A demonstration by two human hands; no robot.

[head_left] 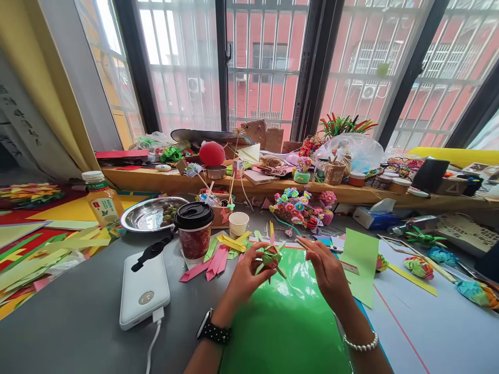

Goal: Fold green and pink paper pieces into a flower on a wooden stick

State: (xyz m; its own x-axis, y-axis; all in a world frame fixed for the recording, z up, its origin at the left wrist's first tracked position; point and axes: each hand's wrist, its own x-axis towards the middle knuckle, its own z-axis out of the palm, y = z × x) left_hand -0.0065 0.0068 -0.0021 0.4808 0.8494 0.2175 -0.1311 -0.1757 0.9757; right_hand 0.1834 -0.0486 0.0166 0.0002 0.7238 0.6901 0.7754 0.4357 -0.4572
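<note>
head view: the left hand point(249, 276) holds up a small folded-paper piece point(272, 256) above the far part of the glossy green mat point(288, 324) on the grey tabletop point(74, 327). its grip is narrow, thumb and fingers closed around the piece from the left. the right hand point(327, 272) hangs just to the right, apart from the piece, its fingers drawn close together; i cannot tell whether anything thin is pinched in that grip. the step in hand appears to be shaping or joining folds by hand, midway through by the look of it. the next move seems to call for a steady left hold and a light right fingertip, since paper this finely folded would probably crush or slip apart under a hard squeeze.

the piece itself is mostly green, with pinkish-red parts at its middle and edges, and pointed ends sticking out on several sides. loose pink strips point(218, 262) lie to its left, near yellow strips point(234, 242); a light green sheet point(359, 267) stands out to the right.
</note>
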